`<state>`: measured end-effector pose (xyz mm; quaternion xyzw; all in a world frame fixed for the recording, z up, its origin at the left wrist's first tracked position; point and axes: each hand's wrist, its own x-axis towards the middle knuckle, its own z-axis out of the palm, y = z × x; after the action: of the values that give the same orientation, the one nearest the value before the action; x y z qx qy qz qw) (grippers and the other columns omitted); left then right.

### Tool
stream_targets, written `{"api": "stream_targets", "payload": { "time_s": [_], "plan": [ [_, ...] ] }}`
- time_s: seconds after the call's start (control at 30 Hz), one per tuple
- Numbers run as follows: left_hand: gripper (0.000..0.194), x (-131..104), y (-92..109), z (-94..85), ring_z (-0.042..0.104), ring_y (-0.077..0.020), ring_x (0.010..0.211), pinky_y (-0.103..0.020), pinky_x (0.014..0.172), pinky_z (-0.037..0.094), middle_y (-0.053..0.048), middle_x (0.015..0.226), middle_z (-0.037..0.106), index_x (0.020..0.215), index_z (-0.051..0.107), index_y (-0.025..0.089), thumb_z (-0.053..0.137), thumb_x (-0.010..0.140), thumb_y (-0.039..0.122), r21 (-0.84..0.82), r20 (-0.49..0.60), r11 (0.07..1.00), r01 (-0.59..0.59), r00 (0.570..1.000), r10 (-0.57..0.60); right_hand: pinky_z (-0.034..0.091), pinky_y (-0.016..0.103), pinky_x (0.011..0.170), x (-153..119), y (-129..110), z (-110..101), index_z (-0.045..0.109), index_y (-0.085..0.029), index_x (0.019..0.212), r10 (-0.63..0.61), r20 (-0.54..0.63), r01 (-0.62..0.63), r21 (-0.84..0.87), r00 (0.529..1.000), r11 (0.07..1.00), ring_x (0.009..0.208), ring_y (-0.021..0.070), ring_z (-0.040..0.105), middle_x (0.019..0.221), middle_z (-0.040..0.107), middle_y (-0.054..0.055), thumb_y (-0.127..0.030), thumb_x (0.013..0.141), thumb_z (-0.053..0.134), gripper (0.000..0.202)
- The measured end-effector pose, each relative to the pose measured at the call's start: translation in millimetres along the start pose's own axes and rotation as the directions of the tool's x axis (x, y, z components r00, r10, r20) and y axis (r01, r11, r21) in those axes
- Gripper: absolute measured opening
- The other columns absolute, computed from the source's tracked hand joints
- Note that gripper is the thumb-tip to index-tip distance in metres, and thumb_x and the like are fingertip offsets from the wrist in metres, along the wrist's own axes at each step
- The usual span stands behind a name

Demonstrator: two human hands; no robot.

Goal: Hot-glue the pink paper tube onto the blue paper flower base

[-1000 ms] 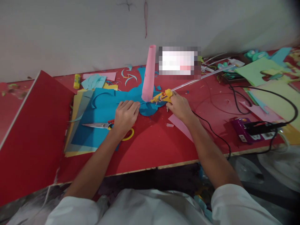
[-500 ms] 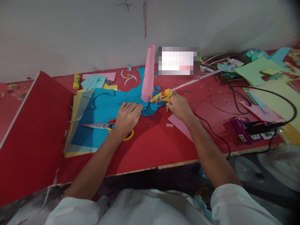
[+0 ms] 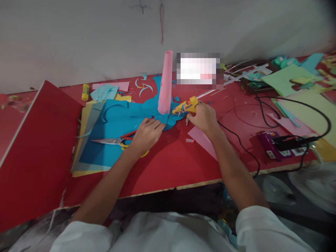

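Observation:
A pink paper tube stands upright on blue cut paper. My right hand is closed around a yellow glue gun, its nozzle pointing left beside the tube's base. A long clear glue stick runs back from the gun. My left hand lies at the near edge of the blue paper, fingers curled and closed on it just below the tube; the fingertips are partly hidden. Scissors with red and yellow handles lie on the blue sheet, partly under my left wrist.
A red panel stands at the left. A yellow glue stick tube and paper scraps lie at the back. On the right are a purple power adapter with black cables, coloured sheets and pink paper.
My right hand and the glue gun have shifted slightly right, drawing the nozzle back from the tube's base. My left hand has moved a little right. The pink tube stays put.

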<state>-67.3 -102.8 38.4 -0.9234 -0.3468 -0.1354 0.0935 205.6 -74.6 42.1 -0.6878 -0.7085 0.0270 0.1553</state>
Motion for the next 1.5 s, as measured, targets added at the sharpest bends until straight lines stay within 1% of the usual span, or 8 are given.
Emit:
{"api": "stream_targets", "payload": {
  "time_s": [0.43, 0.7, 0.77, 0.83, 0.93, 1.03, 1.17, 1.5],
  "plan": [
    [0.026, 2, 7, 2.9, 0.069, -0.0269, 0.092, -0.042, 0.087, 0.047, -0.008, 0.093, 0.072, 0.11, 0.073, 0.017, 0.048, 0.108, 0.014, 0.015, 0.021, 0.999, -0.048, 0.999, 0.047, 0.054, 0.044, 0.088, -2, -10, 8, 0.065, -0.013, 0.139, -0.02, -0.027, 0.021, 0.047, 0.999, 0.999, 0.112, 0.0371, 0.072, 0.13, 0.074, 0.02, -0.026, 0.091, 0.062, 0.05],
    [0.024, 1, 7, 6.2, 0.07, -0.0268, 0.094, -0.043, 0.088, 0.047, -0.008, 0.095, 0.074, 0.113, 0.074, 0.016, 0.05, 0.109, 0.016, -0.004, 0.007, 0.999, -0.047, 0.999, 0.047, 0.053, 0.043, 0.086, -4, -15, 12, 0.062, -0.012, 0.142, -0.045, -0.002, 0.045, 0.061, 0.999, 0.997, 0.116, 0.0386, 0.071, 0.133, 0.073, 0.022, -0.036, 0.097, 0.063, 0.051],
    [0.024, 1, 7, 4.6, 0.07, -0.0271, 0.094, -0.044, 0.089, 0.047, -0.008, 0.094, 0.074, 0.114, 0.074, 0.016, 0.051, 0.111, 0.024, -0.029, 0.007, 0.998, -0.052, 0.999, 0.053, 0.053, 0.043, 0.086, -4, -15, 12, 0.061, -0.012, 0.143, -0.047, 0.0, 0.047, 0.061, 0.999, 0.997, 0.116, 0.0389, 0.071, 0.134, 0.073, 0.022, -0.037, 0.097, 0.064, 0.052],
    [0.032, 2, 7, 1.8, 0.07, -0.028, 0.096, -0.044, 0.09, 0.047, -0.009, 0.097, 0.076, 0.115, 0.074, 0.017, 0.053, 0.112, 0.04, -0.074, -0.004, 0.996, -0.044, 0.999, 0.043, 0.053, 0.043, 0.085, -4, -15, 12, 0.061, -0.012, 0.143, -0.045, -0.002, 0.045, 0.058, 0.999, 0.997, 0.115, 0.0385, 0.072, 0.134, 0.073, 0.022, -0.036, 0.097, 0.064, 0.051],
    [0.043, 2, 7, -1.9, 0.069, -0.0295, 0.103, -0.046, 0.092, 0.047, -0.011, 0.11, 0.078, 0.117, 0.075, 0.019, 0.051, 0.111, 0.054, -0.131, -0.023, 0.991, 0.021, 0.999, -0.024, 0.053, 0.042, 0.084, -3, -14, 13, 0.063, -0.013, 0.141, -0.04, -0.002, 0.04, 0.05, 0.999, 0.998, 0.112, 0.0377, 0.072, 0.132, 0.074, 0.022, -0.036, 0.097, 0.062, 0.049],
    [0.034, 2, 6, -1.6, 0.068, -0.0317, 0.111, -0.047, 0.093, 0.046, -0.013, 0.124, 0.078, 0.121, 0.076, 0.019, 0.055, 0.11, 0.044, -0.119, -0.013, 0.989, 0.088, 0.996, -0.09, 0.053, 0.042, 0.084, -3, -14, 14, 0.063, -0.013, 0.14, -0.034, -0.003, 0.034, 0.038, 0.999, 0.999, 0.111, 0.0373, 0.073, 0.132, 0.074, 0.022, -0.037, 0.097, 0.062, 0.048],
    [0.028, 2, 6, 2.5, 0.066, -0.0343, 0.12, -0.051, 0.099, 0.046, -0.012, 0.134, 0.076, 0.126, 0.075, 0.018, 0.062, 0.107, 0.033, -0.098, 0.033, 0.989, 0.108, 0.994, -0.105, 0.054, 0.042, 0.084, -3, -14, 14, 0.065, -0.014, 0.137, -0.032, -0.004, 0.032, 0.037, 0.999, 0.999, 0.111, 0.0372, 0.073, 0.132, 0.074, 0.021, -0.036, 0.096, 0.063, 0.047],
    [0.034, 2, 8, 3.1, 0.067, -0.034, 0.118, -0.052, 0.102, 0.045, -0.014, 0.129, 0.077, 0.128, 0.076, 0.019, 0.058, 0.108, 0.04, -0.13, 0.042, 0.984, 0.12, 0.992, -0.116, 0.054, 0.041, 0.084, -3, -16, 16, 0.064, -0.011, 0.137, -0.054, -0.017, 0.055, 0.033, 0.998, 0.998, 0.113, 0.0369, 0.072, 0.132, 0.073, 0.023, -0.037, 0.099, 0.061, 0.046]
  ]
}}
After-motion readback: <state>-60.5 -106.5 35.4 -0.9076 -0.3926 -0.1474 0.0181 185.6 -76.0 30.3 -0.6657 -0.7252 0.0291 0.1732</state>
